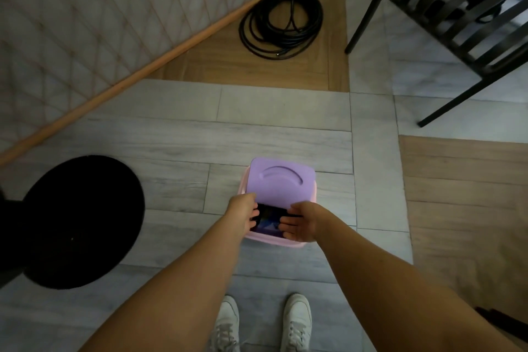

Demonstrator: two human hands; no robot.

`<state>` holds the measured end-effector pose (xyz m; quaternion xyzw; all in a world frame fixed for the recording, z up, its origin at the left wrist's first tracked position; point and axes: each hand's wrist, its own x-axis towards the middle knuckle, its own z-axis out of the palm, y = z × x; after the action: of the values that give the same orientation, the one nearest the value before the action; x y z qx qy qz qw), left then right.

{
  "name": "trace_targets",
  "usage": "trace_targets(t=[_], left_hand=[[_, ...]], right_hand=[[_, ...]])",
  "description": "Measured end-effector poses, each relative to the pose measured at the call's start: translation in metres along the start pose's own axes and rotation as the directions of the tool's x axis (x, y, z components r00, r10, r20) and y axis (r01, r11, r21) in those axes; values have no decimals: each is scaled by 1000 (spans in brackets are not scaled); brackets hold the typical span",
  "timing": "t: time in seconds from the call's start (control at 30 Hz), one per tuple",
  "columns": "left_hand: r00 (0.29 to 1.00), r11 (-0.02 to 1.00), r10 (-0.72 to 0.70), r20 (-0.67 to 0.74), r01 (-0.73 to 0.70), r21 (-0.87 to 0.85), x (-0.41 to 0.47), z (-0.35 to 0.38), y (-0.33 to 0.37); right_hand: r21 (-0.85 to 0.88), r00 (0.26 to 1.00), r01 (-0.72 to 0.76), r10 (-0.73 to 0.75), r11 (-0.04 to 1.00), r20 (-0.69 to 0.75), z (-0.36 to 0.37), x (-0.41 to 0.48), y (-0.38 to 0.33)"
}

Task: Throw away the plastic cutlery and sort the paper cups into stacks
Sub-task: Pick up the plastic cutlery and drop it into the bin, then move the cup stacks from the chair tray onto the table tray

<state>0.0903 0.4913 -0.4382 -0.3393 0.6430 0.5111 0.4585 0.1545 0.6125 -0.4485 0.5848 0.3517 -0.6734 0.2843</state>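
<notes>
A small pink bin [274,238] stands on the floor just ahead of my feet, and its purple lid [281,183] is tilted up at the near side. Both hands are over the dark opening [270,220] under the lid. My left hand [243,213] has its thumb against the lid's near edge, with its fingers reaching down into the opening. From the right, my right hand [300,223] comes in palm up with its fingers stretched out. Thin dark strips, possibly black plastic cutlery, cross the fingers of both hands. No paper cups are in view.
A round black mat [77,220] lies on the floor to the left. A coiled black cable [281,26] sits by the wall's wooden skirting. A black slatted chair [457,8] stands at the upper right. My white shoes [263,323] are just behind the bin.
</notes>
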Motion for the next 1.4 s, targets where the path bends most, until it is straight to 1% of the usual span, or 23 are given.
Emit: trace_targets(t=[0.13,0.2,0.27,0.33,0.4,0.53,0.63,0.73,0.9,1.13,1.23,1.33,1.4], left_hand=[[996,996,84,-23,-85,-39,-38,3,22],[990,990,135,-39,-136,-41,-60,6,34],[978,978,198,-62,-201,-53,-89,5,47],[953,955,290,-82,-294,-38,-117,4,59],[920,922,384,-82,-387,-27,-146,3,71],[843,845,532,-82,-534,-14,-209,-4,94],[757,761,647,-94,-649,8,-256,-16,111],[670,682,726,-153,-731,35,-296,-37,121],[583,615,759,-290,-788,23,-350,-86,124],[504,570,744,-439,-821,23,-414,-198,97],[501,591,704,-504,-807,22,-435,-254,73],[521,614,677,-521,-789,9,-456,-309,43],[539,635,659,-524,-772,4,-472,-343,21]], right_hand=[[-77,998,55,-56,995,-11,5,-34,-14],[-158,995,89,-94,983,-21,8,-55,-21],[-331,979,173,-198,927,-42,13,-83,-29],[-479,948,270,-317,836,-19,19,-113,-35],[-552,921,344,-388,760,39,26,-144,-43],[-650,873,438,-467,621,142,47,-208,-57],[-676,827,512,-518,530,221,69,-256,-67],[-696,771,583,-556,418,311,94,-305,-70],[-691,694,659,-592,296,408,136,-371,-62],[-667,615,727,-588,165,525,214,-433,-10],[-648,601,751,-536,126,593,253,-454,25],[-632,586,770,-487,85,648,292,-473,64],[-633,569,773,-475,32,671,319,-485,91]])
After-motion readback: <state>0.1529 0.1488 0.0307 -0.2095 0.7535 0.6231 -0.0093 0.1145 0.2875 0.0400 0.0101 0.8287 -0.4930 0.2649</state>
